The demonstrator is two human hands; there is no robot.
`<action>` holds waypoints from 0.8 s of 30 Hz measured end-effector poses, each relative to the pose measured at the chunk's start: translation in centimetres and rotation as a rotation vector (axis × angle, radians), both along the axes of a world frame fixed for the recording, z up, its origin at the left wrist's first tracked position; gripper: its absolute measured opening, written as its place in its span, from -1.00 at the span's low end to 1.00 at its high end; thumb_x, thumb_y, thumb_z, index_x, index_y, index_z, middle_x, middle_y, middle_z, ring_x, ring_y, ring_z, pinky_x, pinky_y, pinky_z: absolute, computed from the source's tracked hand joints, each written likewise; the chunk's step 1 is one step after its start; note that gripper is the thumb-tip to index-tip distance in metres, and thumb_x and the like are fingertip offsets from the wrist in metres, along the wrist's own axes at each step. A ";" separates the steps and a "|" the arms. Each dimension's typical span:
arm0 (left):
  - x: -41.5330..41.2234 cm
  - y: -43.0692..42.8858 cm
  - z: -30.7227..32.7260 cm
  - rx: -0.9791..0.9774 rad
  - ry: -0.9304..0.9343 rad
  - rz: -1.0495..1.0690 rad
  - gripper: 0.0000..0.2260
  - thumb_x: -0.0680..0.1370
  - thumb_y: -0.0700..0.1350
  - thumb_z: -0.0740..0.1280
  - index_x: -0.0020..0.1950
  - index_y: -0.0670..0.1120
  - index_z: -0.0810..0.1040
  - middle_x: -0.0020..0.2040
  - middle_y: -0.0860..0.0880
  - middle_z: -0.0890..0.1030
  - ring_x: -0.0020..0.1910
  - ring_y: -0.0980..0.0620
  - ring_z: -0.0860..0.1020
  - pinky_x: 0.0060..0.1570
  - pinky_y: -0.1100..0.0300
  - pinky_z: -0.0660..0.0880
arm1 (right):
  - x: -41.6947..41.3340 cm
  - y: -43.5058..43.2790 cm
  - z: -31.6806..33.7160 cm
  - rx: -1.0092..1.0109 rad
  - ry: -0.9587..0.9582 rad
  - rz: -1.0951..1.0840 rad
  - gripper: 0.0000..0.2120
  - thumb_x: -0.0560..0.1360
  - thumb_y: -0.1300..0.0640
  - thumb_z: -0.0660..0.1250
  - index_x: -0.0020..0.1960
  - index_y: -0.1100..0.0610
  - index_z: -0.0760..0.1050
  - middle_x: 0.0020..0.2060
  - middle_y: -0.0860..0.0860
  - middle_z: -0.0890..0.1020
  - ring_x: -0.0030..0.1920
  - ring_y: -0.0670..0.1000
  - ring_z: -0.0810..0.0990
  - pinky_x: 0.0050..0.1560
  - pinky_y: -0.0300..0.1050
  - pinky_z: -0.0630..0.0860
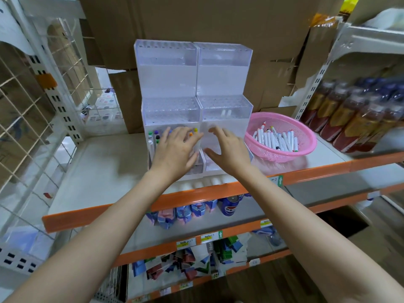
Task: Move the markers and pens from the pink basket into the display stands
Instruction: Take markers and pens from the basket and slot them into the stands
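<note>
Our two bare forearms reach up from 6 o'clock to the white shelf board with an orange front edge (pixel 98 171). Our left hand (pixel 175 147) hangs over the lowest tier of the left clear acrylic tiered display stand (pixel 168 84), fingers straight and loosely spread, holding nothing. We cannot tell whether they touch the few coloured-capped markers (pixel 154 136) standing upright in that tier, at the hand's 10 o'clock. Our right hand (pixel 227 147) is just beside it at 3 o'clock, in front of the lowest tier of the matching right display stand (pixel 223 84), fingers fanned and thumb out, gripping nothing. At the stands' 3 o'clock, just beside them, sits the round pink plastic mesh basket (pixel 306 145), with a heap of white-barrelled markers and pens (pixel 275 138) lying in it. Brown cardboard boxes (pixel 218 22) stand behind at 12 o'clock, and dark shrink-wrapped bottles (pixel 349 114) at 2 o'clock.
</note>
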State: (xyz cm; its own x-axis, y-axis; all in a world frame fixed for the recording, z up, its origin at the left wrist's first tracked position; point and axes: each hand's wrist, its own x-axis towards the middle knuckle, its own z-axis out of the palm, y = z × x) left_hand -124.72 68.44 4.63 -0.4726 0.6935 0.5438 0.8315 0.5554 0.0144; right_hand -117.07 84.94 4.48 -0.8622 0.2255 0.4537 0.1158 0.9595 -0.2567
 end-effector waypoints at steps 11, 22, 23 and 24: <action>3.6 11.6 0.5 -0.107 -0.023 -0.161 -0.55 0.42 -0.03 0.43 0.29 -0.07 0.51 0.19 -0.19 0.54 0.23 -0.22 0.47 0.23 -0.17 0.36 | 5.8 10.3 0.3 0.076 -0.128 -0.222 -0.50 0.48 -0.12 0.33 0.35 0.05 0.38 0.26 0.01 0.50 0.23 0.11 0.48 0.11 0.03 0.42; 4.3 23.5 0.7 -0.134 -0.197 -0.258 -0.57 0.54 0.01 0.29 0.40 -0.04 0.39 0.33 -0.11 0.44 0.30 -0.12 0.39 0.20 0.02 0.33 | 6.2 20.5 0.4 0.005 -0.251 -0.295 -0.46 0.52 -0.09 0.27 0.44 0.01 0.28 0.33 -0.02 0.44 0.30 0.08 0.44 0.15 -0.01 0.40; 4.0 24.4 0.7 -0.137 -0.238 -0.238 -0.56 0.55 0.01 0.28 0.42 -0.03 0.38 0.33 -0.10 0.43 0.30 -0.11 0.38 0.19 0.03 0.34 | 5.8 21.3 0.3 0.000 -0.264 -0.288 -0.47 0.52 -0.07 0.27 0.44 0.03 0.27 0.33 0.00 0.45 0.28 0.09 0.44 0.13 -0.02 0.40; 3.7 25.3 0.6 -0.143 -0.279 -0.214 -0.57 0.55 0.02 0.27 0.41 -0.03 0.37 0.32 -0.09 0.43 0.28 -0.10 0.39 0.17 0.03 0.36 | 5.4 22.1 0.3 0.000 -0.279 -0.279 -0.47 0.53 -0.06 0.27 0.44 0.04 0.27 0.32 0.01 0.45 0.27 0.10 0.45 0.11 -0.03 0.41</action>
